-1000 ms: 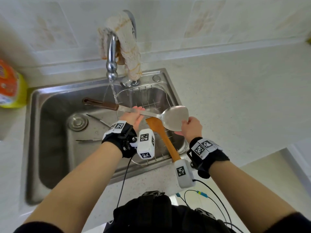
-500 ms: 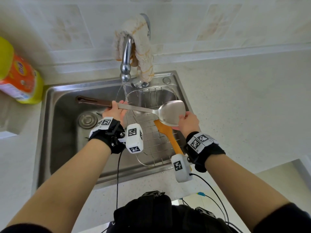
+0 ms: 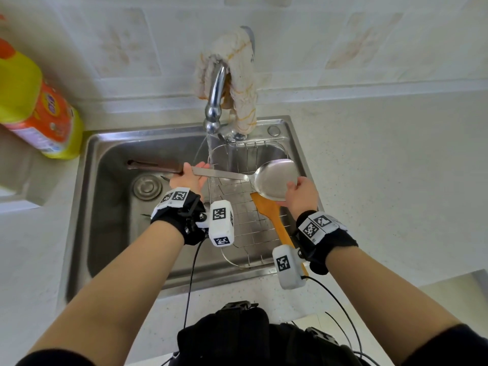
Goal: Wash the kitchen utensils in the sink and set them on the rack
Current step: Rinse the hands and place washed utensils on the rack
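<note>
Steel spatula (image 3: 274, 179) lay across the sink (image 3: 105, 220) under running water, left hand (image 3: 188, 178) gripping its handle, right hand (image 3: 301, 194) pinching its blade. Rinsing seemed underway; lowering it onto the wire rack (image 3: 245, 229) likely came next.

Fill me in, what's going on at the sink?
A person is rinsing a steel spatula under the running faucet. The left hand grips it where the dark handle meets the shaft, and the right hand pinches the blade's edge. A wooden spatula already lies in the wire rack inside the sink.
</note>
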